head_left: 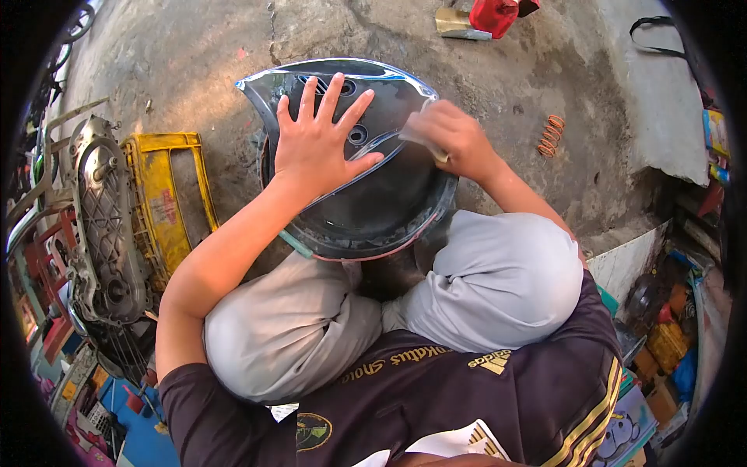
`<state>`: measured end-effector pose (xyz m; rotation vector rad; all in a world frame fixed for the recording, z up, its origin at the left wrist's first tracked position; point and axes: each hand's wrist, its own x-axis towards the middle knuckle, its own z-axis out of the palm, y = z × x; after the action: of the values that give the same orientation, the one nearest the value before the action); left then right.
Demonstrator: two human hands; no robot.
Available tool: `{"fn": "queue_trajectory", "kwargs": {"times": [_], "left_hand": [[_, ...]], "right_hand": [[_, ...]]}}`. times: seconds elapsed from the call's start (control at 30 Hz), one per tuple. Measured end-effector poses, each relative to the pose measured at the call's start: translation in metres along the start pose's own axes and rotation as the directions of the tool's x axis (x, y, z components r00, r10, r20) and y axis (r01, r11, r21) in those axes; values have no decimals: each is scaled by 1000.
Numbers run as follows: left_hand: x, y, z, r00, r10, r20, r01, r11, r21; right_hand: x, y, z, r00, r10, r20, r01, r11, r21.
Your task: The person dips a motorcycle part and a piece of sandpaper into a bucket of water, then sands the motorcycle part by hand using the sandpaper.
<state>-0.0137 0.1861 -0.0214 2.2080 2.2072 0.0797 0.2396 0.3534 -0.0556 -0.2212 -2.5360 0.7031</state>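
Below, stained concrete (506,97) between clutter (661,350); left grip (311,159) wide-spread on black panel (398,97), right grip (457,138) tight round pale scrap (440,155).

curved panel (389,101): glossy plastic | tub (377,247): dull, scuffed | floor (233,54): rough concrete | trousers (506,272): matt cloth

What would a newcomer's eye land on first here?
Probably the shiny black panel in the middle, the left hand spread on it and the right hand holding something pale at its right edge. Next, perhaps, the yellow frame at left and the orange spring on the floor at right.
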Motion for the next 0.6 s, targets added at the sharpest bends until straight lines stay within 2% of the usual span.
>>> {"fn": "queue_trajectory", "kwargs": {"times": [0.03,0.1,0.17,0.2,0.3,0.33,0.43,0.5,0.6], "left_hand": [[1,0,0,1000,3,-2,-3,1000,3],[0,0,0,1000,0,-5,0,1000,-1],[-1,1,0,1000,0,-1,0,1000,-1],[0,0,0,1000,-1,-2,1,1000,1],[0,0,-1,1000,0,-4,0,1000,-1],[0,0,-1,1000,2,-1,-2,1000,-1],[0,0,0,1000,0,-19,-1,1000,-10],[0,0,0,1000,0,1,0,1000,-5],[1,0,-1,1000,3,-10,-3,1000,-11]], "right_hand": [[1,-3,1,999,-37,32,36,999,34],[-2,10,-2,1000,19,-15,-18,999,51],[-5,16,-1,996,76,-53,-77,997,-18],[2,2,-5,1000,20,-14,-20,1000,13],[0,0,1,1000,-12,7,11,999,52],[0,9,-2,999,52,-12,-52,999,6],[0,5,-3,996,82,-29,-83,996,-15],[2,-12,10,1000,-22,17,21,996,82],[-1,12,0,999,7,-33,-6,1000,21]]}}
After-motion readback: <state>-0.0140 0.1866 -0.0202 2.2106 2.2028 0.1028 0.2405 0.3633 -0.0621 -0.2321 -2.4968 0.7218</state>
